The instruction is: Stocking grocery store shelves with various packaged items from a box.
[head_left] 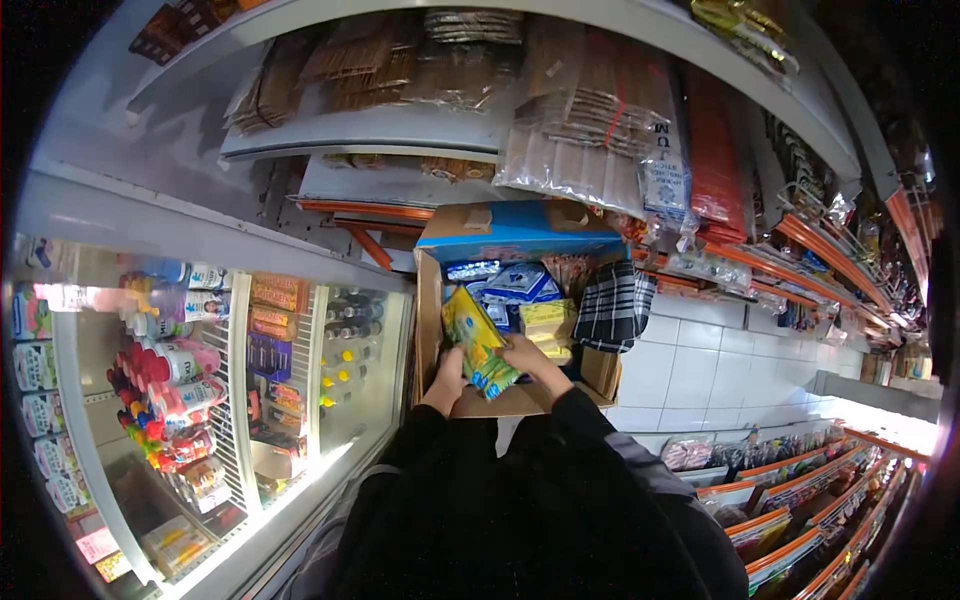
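A yellow and green plastic packet [474,328] lies tilted between my hands, over the near part of an open cardboard box [427,300]. My left hand [446,382] grips its lower left edge, while my right hand [532,360] is closed on its right edge. Behind the packet, blue and white packets [520,284] fill the box's middle. A pale yellow pack [548,325] sits just beyond my right fingers. Dark plaid cloth [612,305] hangs over the box's right side. The packet and my hands hide part of the contents.
To the left stands a lit glass-fronted fridge [300,450] with bottles and cartons. Ahead, a shelf [365,135] carries stacks of brown goods in clear bags. Shelving with orange edges [790,500] runs along the right, beyond a white tiled floor [690,365].
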The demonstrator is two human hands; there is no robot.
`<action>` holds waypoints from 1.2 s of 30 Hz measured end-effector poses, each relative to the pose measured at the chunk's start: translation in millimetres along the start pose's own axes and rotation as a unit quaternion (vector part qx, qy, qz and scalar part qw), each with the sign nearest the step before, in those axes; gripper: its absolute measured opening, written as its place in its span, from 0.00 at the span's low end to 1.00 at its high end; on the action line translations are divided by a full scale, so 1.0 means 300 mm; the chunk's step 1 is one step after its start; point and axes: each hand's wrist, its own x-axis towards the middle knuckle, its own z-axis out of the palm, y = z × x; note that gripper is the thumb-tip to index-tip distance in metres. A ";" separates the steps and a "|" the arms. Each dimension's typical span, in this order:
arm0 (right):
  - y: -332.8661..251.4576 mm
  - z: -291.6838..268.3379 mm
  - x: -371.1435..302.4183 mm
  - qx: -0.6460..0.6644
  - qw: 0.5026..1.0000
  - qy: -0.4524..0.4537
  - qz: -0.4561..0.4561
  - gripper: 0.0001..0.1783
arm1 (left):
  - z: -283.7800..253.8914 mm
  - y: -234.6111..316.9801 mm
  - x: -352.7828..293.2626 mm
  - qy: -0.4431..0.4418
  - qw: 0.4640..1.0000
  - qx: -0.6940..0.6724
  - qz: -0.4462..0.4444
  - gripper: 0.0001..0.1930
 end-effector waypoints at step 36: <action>-0.538 -0.365 -0.761 0.716 0.656 -0.002 -0.237 0.36 | 0.517 0.199 -0.957 -0.229 0.666 -0.016 0.710 0.28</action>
